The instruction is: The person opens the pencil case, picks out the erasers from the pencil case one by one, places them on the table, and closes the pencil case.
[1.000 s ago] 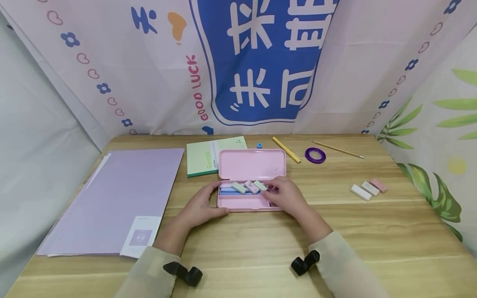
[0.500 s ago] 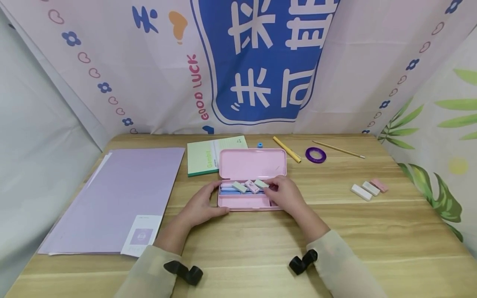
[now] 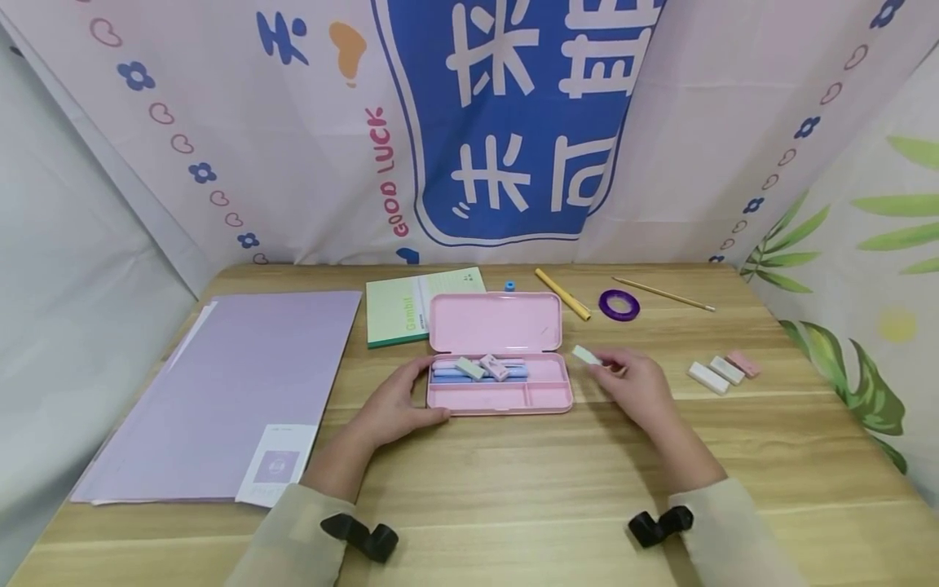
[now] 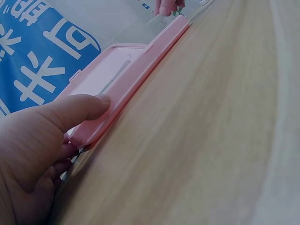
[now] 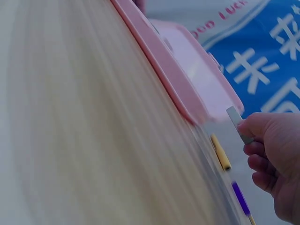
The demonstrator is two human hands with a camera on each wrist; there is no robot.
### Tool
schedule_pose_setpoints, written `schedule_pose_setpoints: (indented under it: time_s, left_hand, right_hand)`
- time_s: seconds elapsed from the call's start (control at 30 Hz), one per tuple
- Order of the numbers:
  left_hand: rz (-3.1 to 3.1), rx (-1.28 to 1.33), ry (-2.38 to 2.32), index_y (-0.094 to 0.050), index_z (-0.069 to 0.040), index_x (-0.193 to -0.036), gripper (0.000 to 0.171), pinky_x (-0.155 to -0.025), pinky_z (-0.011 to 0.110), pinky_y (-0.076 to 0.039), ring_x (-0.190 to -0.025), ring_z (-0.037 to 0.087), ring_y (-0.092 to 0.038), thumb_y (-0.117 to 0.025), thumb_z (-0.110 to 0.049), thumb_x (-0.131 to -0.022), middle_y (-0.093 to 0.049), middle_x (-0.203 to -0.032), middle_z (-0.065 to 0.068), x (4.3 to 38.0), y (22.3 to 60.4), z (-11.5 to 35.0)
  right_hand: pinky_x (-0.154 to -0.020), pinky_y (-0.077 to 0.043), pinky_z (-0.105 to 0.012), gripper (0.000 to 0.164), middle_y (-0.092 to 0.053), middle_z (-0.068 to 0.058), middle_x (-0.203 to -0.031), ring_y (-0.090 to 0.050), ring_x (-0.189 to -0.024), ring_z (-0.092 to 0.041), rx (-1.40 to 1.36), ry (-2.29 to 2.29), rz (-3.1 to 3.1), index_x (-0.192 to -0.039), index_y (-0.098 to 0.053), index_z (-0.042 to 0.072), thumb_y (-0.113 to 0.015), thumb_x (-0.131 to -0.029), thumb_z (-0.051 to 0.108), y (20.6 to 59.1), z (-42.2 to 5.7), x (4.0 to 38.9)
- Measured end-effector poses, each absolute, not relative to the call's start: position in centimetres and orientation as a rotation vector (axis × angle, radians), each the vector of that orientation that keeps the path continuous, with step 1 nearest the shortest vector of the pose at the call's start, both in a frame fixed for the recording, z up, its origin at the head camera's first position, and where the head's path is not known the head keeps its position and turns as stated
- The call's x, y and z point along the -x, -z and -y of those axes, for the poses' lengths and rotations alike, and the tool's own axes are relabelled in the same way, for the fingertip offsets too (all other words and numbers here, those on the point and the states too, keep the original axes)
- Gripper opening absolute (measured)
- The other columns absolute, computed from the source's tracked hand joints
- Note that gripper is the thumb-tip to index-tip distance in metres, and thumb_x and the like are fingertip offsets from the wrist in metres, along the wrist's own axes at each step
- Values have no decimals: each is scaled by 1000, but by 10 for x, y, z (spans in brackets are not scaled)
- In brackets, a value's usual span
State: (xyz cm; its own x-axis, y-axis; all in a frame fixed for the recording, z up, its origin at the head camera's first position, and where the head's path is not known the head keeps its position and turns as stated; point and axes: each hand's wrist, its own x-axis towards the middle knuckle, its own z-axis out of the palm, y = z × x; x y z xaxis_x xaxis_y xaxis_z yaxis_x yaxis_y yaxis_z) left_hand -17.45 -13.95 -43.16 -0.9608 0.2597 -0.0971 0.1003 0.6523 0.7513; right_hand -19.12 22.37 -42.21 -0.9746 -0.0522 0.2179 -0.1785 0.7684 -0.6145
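A person's right hand (image 3: 637,387) pinched a pale green eraser (image 3: 585,355) just off the right end of a pink pencil case (image 3: 477,398), the eraser's long axis slanting from the fingertips back and left. The left hand (image 3: 399,408), farther from that eraser, gripped the case's left end. The case lay lengthwise from left to right, lid raised, two erasers (image 3: 495,368) on the pens inside. Three more erasers (image 3: 708,377) sat farther right on the wood-grain table (image 3: 499,489), before a printed cloth (image 3: 293,163).
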Motion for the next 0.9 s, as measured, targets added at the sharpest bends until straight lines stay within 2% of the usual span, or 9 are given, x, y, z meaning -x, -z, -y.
schedule_pose_setpoints:
  time_s: [0.17, 0.4, 0.47, 0.63, 0.8, 0.9]
  left_hand:
    - [-2675, -300, -1199, -33, -10, -152, 92, -119, 54, -27, -147, 35, -30, -81, -39, -78, -35, -157, 16, 173, 432, 140]
    - [-2673, -303, -1207, -33, -11, -151, 92, -120, 53, -27, -147, 34, -29, -81, -38, -78, -35, -157, 15, 174, 432, 139]
    - [-2673, -304, -1211, -34, -11, -151, 92, -120, 52, -27, -147, 34, -30, -82, -38, -78, -36, -156, 15, 174, 432, 139]
    - [-2673, -305, -1214, -34, -11, -151, 92, -120, 53, -27, -147, 35, -30, -82, -39, -77, -36, -156, 15, 175, 434, 140]
    - [-2670, -309, -1224, -35, -12, -150, 91, -120, 53, -27, -147, 34, -30, -82, -38, -77, -37, -156, 14, 176, 435, 140]
    - [-2667, -308, -1229, -35, -12, -150, 91, -120, 52, -27, -147, 33, -29, -82, -37, -77, -36, -156, 13, 176, 434, 139]
  right_hand:
    - [-69, -47, -28, 33, -70, -16, -98, -61, -85, -24, -72, -916, 2781, -116, -70, 2, -69, -91, 24, 422, -266, 184]
    - [-62, -45, -18, 36, -71, -17, -98, -58, -78, -12, 93, -853, 2814, -115, -69, -1, -66, -93, 27, 421, -316, 171]
    - [-66, -46, -22, 37, -71, -20, -102, -62, -82, -17, 134, -836, 2842, -116, -68, -2, -65, -94, 28, 423, -326, 168]
    - [-78, -49, -43, 42, -68, -26, -113, -62, -101, -36, 219, -835, 2915, -120, -65, -3, -60, -96, 31, 425, -338, 164]
    - [-75, -46, -46, 40, -69, -24, -105, -61, -93, -35, 201, -794, 2969, -117, -66, -4, -62, -95, 30, 426, -342, 163]
    - [-76, -47, -49, 39, -68, -25, -106, -61, -94, -36, 175, -781, 2989, -116, -66, -5, -63, -95, 27, 427, -343, 164]
